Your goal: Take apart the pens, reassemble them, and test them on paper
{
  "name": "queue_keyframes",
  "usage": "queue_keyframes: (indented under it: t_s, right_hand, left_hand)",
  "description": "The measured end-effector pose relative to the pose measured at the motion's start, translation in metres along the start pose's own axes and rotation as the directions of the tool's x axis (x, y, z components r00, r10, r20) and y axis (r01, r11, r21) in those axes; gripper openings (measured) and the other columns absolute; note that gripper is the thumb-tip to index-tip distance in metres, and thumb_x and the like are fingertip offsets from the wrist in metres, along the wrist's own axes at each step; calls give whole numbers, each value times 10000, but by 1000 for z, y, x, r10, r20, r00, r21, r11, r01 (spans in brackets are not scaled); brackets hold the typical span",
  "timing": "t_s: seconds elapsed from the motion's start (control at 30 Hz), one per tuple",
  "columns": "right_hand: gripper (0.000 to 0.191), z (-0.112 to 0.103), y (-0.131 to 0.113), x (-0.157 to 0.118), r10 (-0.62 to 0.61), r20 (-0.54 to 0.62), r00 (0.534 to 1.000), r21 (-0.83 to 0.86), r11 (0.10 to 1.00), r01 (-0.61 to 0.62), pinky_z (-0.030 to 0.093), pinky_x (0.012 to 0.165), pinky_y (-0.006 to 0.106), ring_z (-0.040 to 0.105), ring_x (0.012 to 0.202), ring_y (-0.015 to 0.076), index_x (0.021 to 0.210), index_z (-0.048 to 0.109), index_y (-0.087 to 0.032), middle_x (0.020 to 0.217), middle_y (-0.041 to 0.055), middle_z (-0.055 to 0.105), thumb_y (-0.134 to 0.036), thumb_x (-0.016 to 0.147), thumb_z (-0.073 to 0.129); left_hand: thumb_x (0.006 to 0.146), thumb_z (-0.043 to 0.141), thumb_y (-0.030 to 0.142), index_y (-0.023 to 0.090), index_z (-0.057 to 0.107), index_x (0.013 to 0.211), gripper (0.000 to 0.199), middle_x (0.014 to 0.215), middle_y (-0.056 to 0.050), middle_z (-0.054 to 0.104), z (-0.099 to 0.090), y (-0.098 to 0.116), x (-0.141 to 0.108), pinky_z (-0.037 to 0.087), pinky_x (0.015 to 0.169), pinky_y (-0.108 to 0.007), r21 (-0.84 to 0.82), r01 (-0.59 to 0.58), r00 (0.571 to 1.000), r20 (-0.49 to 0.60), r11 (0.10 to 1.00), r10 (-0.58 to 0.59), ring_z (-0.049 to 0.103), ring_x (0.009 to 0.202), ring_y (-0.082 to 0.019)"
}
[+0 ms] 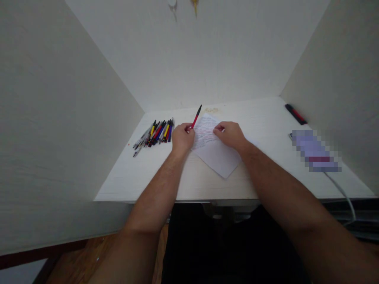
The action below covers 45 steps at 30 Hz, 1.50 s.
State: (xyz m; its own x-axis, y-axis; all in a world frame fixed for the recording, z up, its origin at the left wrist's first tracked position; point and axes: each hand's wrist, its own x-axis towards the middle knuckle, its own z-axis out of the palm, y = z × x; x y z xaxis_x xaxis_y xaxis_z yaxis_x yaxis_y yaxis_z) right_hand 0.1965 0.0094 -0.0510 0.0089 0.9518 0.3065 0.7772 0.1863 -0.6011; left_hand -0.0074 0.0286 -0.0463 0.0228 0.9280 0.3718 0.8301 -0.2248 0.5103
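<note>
A red pen with a black tip (196, 116) stands tilted up out of my left hand (183, 138), whose fingers are closed around its lower end. My right hand (229, 134) is over the right part of a white paper sheet (220, 159), its thumb and fingertips pinched together; whatever may be between them is too small to make out. Handwritten lines cover the sheet's upper part, between my two hands. Left of my left hand lies a pile of pens (156, 133) in black, yellow, red, blue and clear.
The white desk (142, 177) has walls on its left, back and right. At the right wall lie a black and red object (296, 114) and a blurred-out flat device (315, 152) with a white cable (340, 189) running off the front edge.
</note>
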Motion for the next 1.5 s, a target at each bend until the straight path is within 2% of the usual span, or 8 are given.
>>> queue_keyframes:
  t_s: [0.1, 0.23, 0.37, 0.53, 0.8, 1.03, 1.3, 1.5]
  right_hand:
    - [257, 1, -6, 1, 87, -54, 995, 332, 941, -65, 475, 666, 267, 605, 682, 144, 802, 730, -163, 757, 39, 709, -399, 799, 628]
    - [268, 1, -13, 0, 183, 36, 982, 646, 746, -163, 407, 485, 222, 503, 498, 90, 781, 701, -152, 651, 12, 666, -416, 743, 685]
    - [229, 0, -18, -1, 205, 68, 976, 732, 655, -188, 380, 443, 199, 485, 470, 68, 761, 670, -161, 651, 5, 666, -379, 716, 722]
    - [325, 0, -13, 3, 317, -2, 948, 777, 597, -198, 320, 383, 183, 497, 451, 71, 708, 594, -184, 567, -22, 597, -488, 749, 700]
    - [315, -8, -16, 5, 424, 12, 906, 907, 376, -188, 385, 393, 163, 600, 525, 79, 719, 548, -189, 648, -22, 637, -433, 738, 746]
    - [288, -8, -15, 4, 385, 38, 922, 919, 348, -184, 390, 386, 165, 571, 488, 68, 668, 549, -187, 653, -24, 650, -370, 705, 769]
    - [235, -9, -14, 4, 346, 17, 938, 918, 366, -152, 396, 398, 171, 557, 474, 64, 654, 558, -181, 659, -17, 654, -301, 734, 743]
    - [190, -11, -13, 4, 347, 30, 937, 916, 366, -165, 415, 413, 171, 543, 467, 62, 681, 588, -175, 633, -11, 652, -289, 765, 715]
  left_hand:
    - [823, 520, 244, 183, 681, 1071, 302, 927, -38, 704, 8, 18, -12, 505, 791, -301, -164, -31, 998, 48, 986, 40, 616, 827, -163]
    - [794, 561, 232, 184, 673, 1038, 273, 897, -24, 689, 11, 30, -20, 500, 749, -282, -248, -62, 993, 82, 967, 84, 593, 765, -137]
    - [775, 595, 232, 184, 662, 1024, 263, 855, -14, 677, 13, 30, -22, 495, 716, -271, -310, -117, 979, 125, 944, 162, 574, 713, -122]
    - [749, 594, 186, 190, 668, 986, 249, 870, -22, 669, 13, 28, -22, 497, 762, -289, -278, -198, 967, 103, 940, 234, 584, 768, -138]
    - [730, 670, 228, 183, 686, 950, 225, 824, -18, 635, 12, 28, -23, 470, 707, -273, -282, -265, 952, 78, 922, 298, 561, 741, -137]
    - [737, 699, 273, 177, 690, 831, 135, 746, -4, 664, 15, 27, -23, 437, 648, -259, -310, -191, 967, 105, 931, 234, 563, 670, -124]
    - [787, 593, 242, 165, 724, 789, 152, 673, -1, 671, 8, 33, -24, 407, 623, -251, -325, -239, 950, 117, 915, 290, 561, 624, -115]
    - [824, 492, 207, 163, 706, 830, 219, 656, 5, 664, 10, 32, -24, 401, 573, -225, -498, -115, 909, 296, 860, 293, 568, 590, -103]
